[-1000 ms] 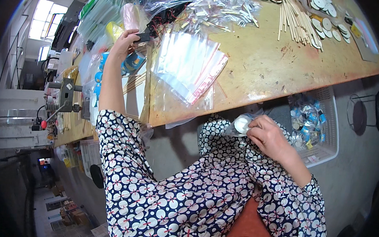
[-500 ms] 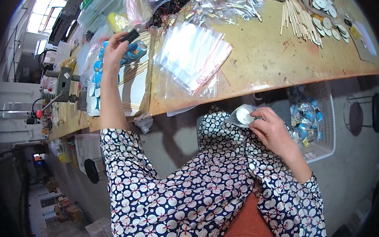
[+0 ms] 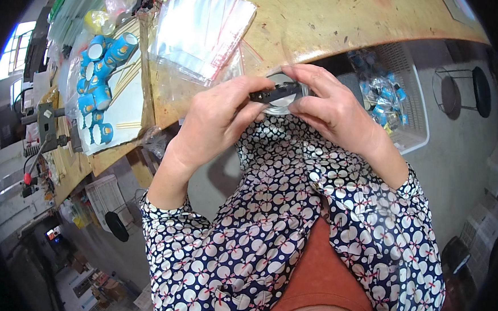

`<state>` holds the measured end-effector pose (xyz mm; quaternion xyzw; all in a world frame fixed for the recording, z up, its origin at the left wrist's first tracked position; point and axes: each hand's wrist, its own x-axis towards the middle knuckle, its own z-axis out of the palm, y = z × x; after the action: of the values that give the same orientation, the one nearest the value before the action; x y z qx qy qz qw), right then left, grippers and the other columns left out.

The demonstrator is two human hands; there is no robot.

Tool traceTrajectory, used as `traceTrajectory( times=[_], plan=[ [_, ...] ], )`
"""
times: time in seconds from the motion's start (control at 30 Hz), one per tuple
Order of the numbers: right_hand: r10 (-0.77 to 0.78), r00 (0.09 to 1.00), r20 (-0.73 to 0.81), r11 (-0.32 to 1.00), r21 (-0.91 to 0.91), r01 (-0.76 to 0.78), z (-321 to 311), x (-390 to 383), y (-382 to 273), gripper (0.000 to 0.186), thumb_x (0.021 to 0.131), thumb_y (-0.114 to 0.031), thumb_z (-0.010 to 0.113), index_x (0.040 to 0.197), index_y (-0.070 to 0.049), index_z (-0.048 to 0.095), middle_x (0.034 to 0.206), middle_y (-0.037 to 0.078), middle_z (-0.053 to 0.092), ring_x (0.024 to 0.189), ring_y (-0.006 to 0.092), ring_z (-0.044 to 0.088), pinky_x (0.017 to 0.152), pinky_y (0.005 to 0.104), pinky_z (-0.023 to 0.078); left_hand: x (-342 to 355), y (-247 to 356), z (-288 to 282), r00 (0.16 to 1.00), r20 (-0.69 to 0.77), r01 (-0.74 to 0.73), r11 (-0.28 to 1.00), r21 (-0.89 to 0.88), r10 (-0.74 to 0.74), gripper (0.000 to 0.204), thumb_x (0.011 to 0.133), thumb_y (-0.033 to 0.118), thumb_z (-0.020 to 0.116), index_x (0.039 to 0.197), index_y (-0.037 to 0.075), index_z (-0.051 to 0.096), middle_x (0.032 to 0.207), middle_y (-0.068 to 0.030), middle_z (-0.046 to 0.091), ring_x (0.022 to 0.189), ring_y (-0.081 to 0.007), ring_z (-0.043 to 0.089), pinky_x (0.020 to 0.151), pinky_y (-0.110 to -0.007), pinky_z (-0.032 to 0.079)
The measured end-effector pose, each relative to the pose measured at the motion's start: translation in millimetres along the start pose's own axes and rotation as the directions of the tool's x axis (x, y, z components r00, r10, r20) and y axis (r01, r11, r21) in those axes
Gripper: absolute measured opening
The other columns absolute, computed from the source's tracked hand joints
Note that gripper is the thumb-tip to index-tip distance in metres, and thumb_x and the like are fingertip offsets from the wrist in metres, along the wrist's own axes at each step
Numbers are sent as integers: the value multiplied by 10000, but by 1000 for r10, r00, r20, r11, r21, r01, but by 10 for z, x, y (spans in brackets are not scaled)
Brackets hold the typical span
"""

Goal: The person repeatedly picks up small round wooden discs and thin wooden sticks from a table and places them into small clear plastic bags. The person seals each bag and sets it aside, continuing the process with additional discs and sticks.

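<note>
My left hand (image 3: 220, 111) pinches a small black rectangular plastic piece (image 3: 275, 93) between thumb and fingers. It lies across the mouth of a small clear plastic bag (image 3: 279, 77) that my right hand (image 3: 340, 110) grips by its edge. Inside the bag, behind the black piece, a white round part (image 3: 282, 103) shows in part. Both hands meet just off the table's front edge, above my lap. A stack of flat clear zip bags (image 3: 196, 32) lies on the table beyond my left hand.
Several small blue cups (image 3: 101, 96) and thin wooden sticks (image 3: 127, 82) lie on the table at left. Below the edge at right stands a white basket (image 3: 419, 117) holding bagged blue items (image 3: 386, 98). A clamp-like metal tool (image 3: 46, 126) stands far left; a stool (image 3: 481, 91) is far right.
My left hand has brought the black piece from above the blue cups to the bag in my right hand. The right hand has risen and moved slightly left; the view has shifted right.
</note>
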<state>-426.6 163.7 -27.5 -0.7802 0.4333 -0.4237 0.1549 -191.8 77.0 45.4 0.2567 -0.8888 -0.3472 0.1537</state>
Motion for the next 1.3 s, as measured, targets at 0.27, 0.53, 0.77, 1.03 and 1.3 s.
traceTrajectory(
  times=[0.27, 0.53, 0.77, 1.03, 1.3],
  plan=[
    [-66, 997, -32, 990, 123, 69, 212, -104, -7, 153, 730, 19, 717, 811, 31, 587, 1358, 241, 612, 1255, 423, 593, 1048, 468, 513, 131, -249, 390, 973, 215, -152, 927, 344, 79, 120, 891, 94, 657, 984, 59, 724, 921, -144, 723, 836, -332, 715, 713, -400, 574],
    [10, 1000, -9, 1000, -4, -10, 130, -251, 54, 141, 745, 11, 664, 805, 57, 545, 1287, 266, 635, 1237, 426, 599, 1056, 467, 510, 248, -306, 425, 943, 328, -165, 933, 320, 54, 362, 815, 65, 643, 1175, 100, 660, 1087, -138, 712, 916, -355, 710, 731, -457, 585],
    [105, 994, -32, 988, -113, -108, -86, -415, 193, 132, 775, -17, 670, 891, 24, 622, 1158, 167, 665, 1115, 365, 627, 991, 446, 530, 651, -96, 6, 894, 445, -97, 992, 74, 54, 229, 909, 86, 645, 1127, 88, 715, 1004, -122, 732, 861, -315, 720, 751, -397, 581],
    [116, 988, -104, 993, -23, -119, -11, -474, 217, 103, 776, -34, 679, 858, -5, 624, 1094, 166, 675, 1051, 362, 648, 927, 444, 544, 2130, -1186, -386, 925, -225, -25, 642, 766, 305, 486, 848, 165, 713, 1322, 130, 609, 1129, -137, 689, 1049, -340, 653, 882, -441, 532],
    [173, 975, -141, 985, 0, -175, -127, -619, 246, 94, 768, -30, 701, 825, -3, 630, 1148, 185, 679, 1095, 373, 647, 977, 455, 531, 2387, -1426, -642, 865, -431, 66, 793, 605, 257, 119, 905, 222, 733, 912, 104, 718, 792, -97, 703, 779, -251, 691, 707, -402, 535]
  ],
)
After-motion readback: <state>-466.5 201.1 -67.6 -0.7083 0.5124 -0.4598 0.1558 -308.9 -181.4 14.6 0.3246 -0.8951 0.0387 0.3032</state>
